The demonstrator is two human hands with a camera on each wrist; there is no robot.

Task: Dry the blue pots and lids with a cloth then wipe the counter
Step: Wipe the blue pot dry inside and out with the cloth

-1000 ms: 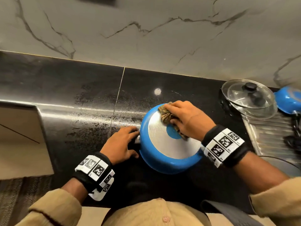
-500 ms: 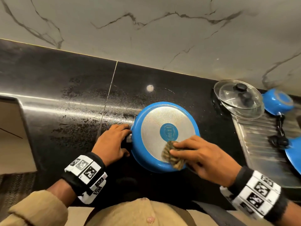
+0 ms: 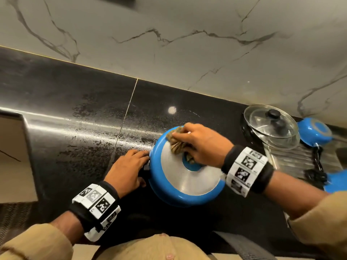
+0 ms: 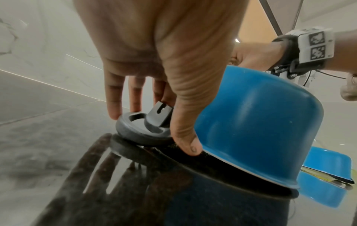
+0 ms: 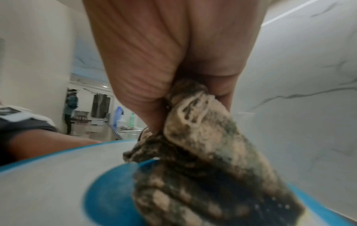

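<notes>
A blue pot [image 3: 189, 198] stands upside down on the black counter [image 3: 78, 132], its silver base with a blue centre facing up. My right hand [image 3: 187, 143] grips a crumpled brown cloth [image 3: 177, 147] and presses it on the far left part of that base. In the right wrist view the cloth [image 5: 203, 145] is bunched between thumb and fingers of the right hand [image 5: 173, 97], over the pot base [image 5: 48, 180]. My left hand [image 3: 143, 163] holds the pot's black handle [image 4: 142, 134] at the pot's left side, thumb against the blue pot wall [image 4: 255, 122].
A glass lid [image 3: 270, 128] with a black knob lies at the right, beside another blue pot [image 3: 315, 131] and a ribbed steel draining board [image 3: 294, 160]. More blue cookware [image 3: 338, 180] shows at the right edge. Wet smears cover the counter's left half; a marble wall rises behind.
My right hand has carried the cloth from the near edge of the pot's base back to its far left part. The left hand has stayed on the handle.
</notes>
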